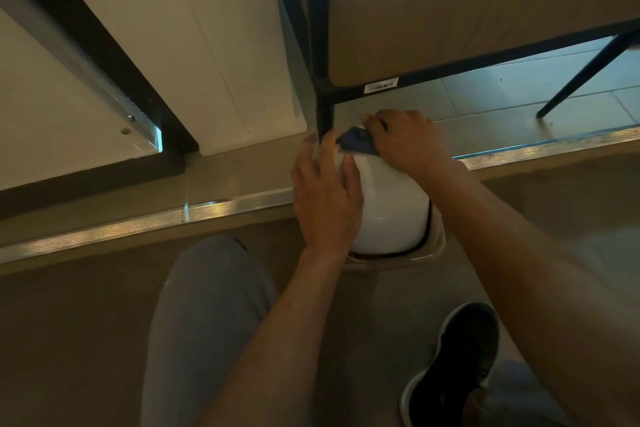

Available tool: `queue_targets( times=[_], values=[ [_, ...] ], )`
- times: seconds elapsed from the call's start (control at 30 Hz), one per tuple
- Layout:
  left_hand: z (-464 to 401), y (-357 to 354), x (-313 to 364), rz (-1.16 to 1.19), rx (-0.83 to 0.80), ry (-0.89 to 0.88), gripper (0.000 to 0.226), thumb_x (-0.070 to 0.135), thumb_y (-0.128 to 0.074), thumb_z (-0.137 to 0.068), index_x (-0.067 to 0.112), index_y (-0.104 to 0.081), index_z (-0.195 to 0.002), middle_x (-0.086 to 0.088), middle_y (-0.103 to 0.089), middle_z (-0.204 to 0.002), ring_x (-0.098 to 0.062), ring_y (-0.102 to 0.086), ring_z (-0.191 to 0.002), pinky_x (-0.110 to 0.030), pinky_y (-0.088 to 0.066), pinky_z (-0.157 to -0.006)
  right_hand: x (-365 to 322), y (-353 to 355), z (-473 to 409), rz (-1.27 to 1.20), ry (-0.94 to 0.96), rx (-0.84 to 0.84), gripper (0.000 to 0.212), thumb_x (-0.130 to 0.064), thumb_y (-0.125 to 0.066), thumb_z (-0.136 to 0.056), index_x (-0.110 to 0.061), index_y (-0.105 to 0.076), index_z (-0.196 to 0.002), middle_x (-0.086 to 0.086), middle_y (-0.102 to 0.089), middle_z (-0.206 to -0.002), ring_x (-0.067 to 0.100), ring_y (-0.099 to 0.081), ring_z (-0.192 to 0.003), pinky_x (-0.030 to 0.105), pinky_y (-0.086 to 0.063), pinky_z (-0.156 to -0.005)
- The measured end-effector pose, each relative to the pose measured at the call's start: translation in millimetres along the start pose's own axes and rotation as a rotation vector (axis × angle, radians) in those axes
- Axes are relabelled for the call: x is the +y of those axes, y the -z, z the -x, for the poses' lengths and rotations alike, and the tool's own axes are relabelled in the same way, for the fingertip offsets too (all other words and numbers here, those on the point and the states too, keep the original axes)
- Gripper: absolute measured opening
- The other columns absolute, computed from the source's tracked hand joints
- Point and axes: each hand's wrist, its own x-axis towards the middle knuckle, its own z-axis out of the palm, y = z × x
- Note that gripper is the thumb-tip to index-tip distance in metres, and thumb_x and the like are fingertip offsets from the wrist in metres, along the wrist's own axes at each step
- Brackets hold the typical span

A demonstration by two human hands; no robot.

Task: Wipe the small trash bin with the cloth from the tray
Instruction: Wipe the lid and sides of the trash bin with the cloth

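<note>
Small trash bin (388, 198): a white, glossy, rounded plastic body with a beige rim at its near end and a dark band just inside that rim. It appears tipped on its side, rim toward the person, on the tan tiled floor (86, 322) across a ribbed metal threshold strip (138, 222), just beside the black metal leg (323, 114) of a frame. The white surface shows soft highlights; no marks can be made out on it.

Head view, hands: the left hand (325, 198) lies flat against the bin's left flank, fingers spread and straight, steadying it. The right hand (405, 142) is at the bin's far end, fingers curled over a crumpled dark blue cloth (356, 142) and pressing it onto the white surface.

Head view, surroundings: a knee in grey trousers (207, 305) sits left of the bin; a black shoe with a white sole (457, 367) is at the lower right. A pale panel (450, 10) with a barcode label (381, 84) on its black frame hangs above. A white door (194, 38) stands at left.
</note>
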Motion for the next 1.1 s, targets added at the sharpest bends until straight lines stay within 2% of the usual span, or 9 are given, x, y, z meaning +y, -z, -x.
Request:
queue_targets(
  times=[0.13, 0.2, 0.33, 0.5, 0.67, 0.83, 0.93, 1.03, 1.1],
  values=[
    [-1, -2, 2, -0.029, 0.015, -0.001, 0.038, 0.036, -0.044, -0.105, 0.019, -0.054, -0.137, -0.006, -0.049, -0.139, -0.023, -0.049, -0.12, -0.041, -0.051, -0.09, -1, -1, 5, -0.138, 0.025, -0.061, 0.081, -0.09, -0.015, -0.083, -0.03, -0.064, -0.108, 0.004, -0.069, -0.108, 0.028, -0.064, -0.098, 0.05, -0.052, -0.092],
    [-3, 0, 4, -0.027, -0.003, 0.032, 0.038, 0.038, -0.041, -0.105, 0.021, -0.053, -0.136, -0.003, -0.05, -0.139, -0.022, -0.049, -0.121, -0.042, -0.05, -0.092, 3, -4, 1, -0.162, 0.041, -0.065, 0.085, -0.096, -0.012, -0.077, -0.036, -0.063, -0.111, 0.001, -0.069, -0.113, 0.026, -0.063, -0.101, 0.05, -0.051, -0.094],
    [-10, 6, 6, -0.027, -0.107, 0.07, 0.044, 0.04, -0.038, -0.101, 0.024, -0.046, -0.141, 0.003, -0.047, -0.144, -0.02, -0.047, -0.125, -0.041, -0.046, -0.097, 0, 1, 1, -0.178, -0.009, -0.072, 0.066, -0.079, -0.02, -0.081, -0.036, -0.065, -0.103, 0.005, -0.069, -0.11, 0.03, -0.063, -0.099, 0.051, -0.052, -0.093],
    [-28, 7, 12, -0.155, -0.241, 0.004, 0.046, 0.037, -0.043, -0.1, 0.02, -0.046, -0.143, -0.003, -0.05, -0.145, -0.025, -0.046, -0.128, -0.042, -0.041, -0.099, 5, 4, -6, -0.226, -0.04, -0.105, 0.053, -0.073, -0.023, -0.077, -0.037, -0.061, -0.085, 0.007, -0.067, -0.097, 0.032, -0.063, -0.092, 0.049, -0.054, -0.089],
    [-27, 3, 10, -0.168, -0.197, -0.018, 0.043, 0.038, -0.039, -0.102, 0.02, -0.051, -0.139, -0.002, -0.053, -0.141, -0.025, -0.051, -0.122, -0.04, -0.043, -0.096, 20, 4, -20, -0.269, -0.047, -0.159, 0.046, -0.058, -0.038, -0.092, -0.026, -0.069, -0.085, 0.004, -0.068, -0.089, 0.026, -0.063, -0.087, 0.041, -0.053, -0.086],
    [-25, 4, 7, -0.17, -0.183, -0.01, 0.049, 0.041, -0.027, -0.1, 0.024, -0.054, -0.137, 0.003, -0.054, -0.139, -0.02, -0.052, -0.118, -0.034, -0.041, -0.089, 21, -2, -35, -0.265, -0.091, -0.238, 0.047, -0.049, -0.045, -0.1, -0.011, -0.071, -0.09, 0.002, -0.063, -0.083, 0.024, -0.06, -0.088, 0.033, -0.042, -0.077],
    [-25, 3, 6, -0.169, -0.165, 0.004, 0.044, 0.037, -0.031, -0.101, 0.021, -0.055, -0.135, 0.001, -0.055, -0.138, -0.021, -0.054, -0.116, -0.033, -0.041, -0.087, 18, 1, -23, -0.23, 0.024, -0.18, 0.044, -0.053, -0.045, -0.098, -0.02, -0.069, -0.08, 0.004, -0.065, -0.088, 0.026, -0.06, -0.091, 0.039, -0.049, -0.086],
    [-24, 2, 8, -0.176, -0.16, 0.012, 0.044, 0.038, -0.029, -0.101, 0.021, -0.057, -0.131, 0.001, -0.057, -0.133, -0.022, -0.055, -0.111, -0.035, -0.044, -0.086, 20, 11, -11, -0.384, 0.116, -0.146, 0.02, -0.034, -0.058, -0.098, -0.025, -0.075, -0.093, 0.001, -0.072, -0.096, 0.021, -0.065, -0.097, 0.036, -0.05, -0.09],
    [-25, 2, 8, -0.176, -0.162, 0.022, 0.05, 0.04, -0.024, -0.099, 0.022, -0.058, -0.13, 0.002, -0.058, -0.131, -0.022, -0.056, -0.109, -0.037, -0.046, -0.085, 22, 15, -12, -0.374, 0.086, -0.118, 0.016, -0.038, -0.06, -0.091, -0.032, -0.075, -0.093, 0.0, -0.074, -0.101, 0.02, -0.065, -0.099, 0.036, -0.052, -0.091]
  ],
)
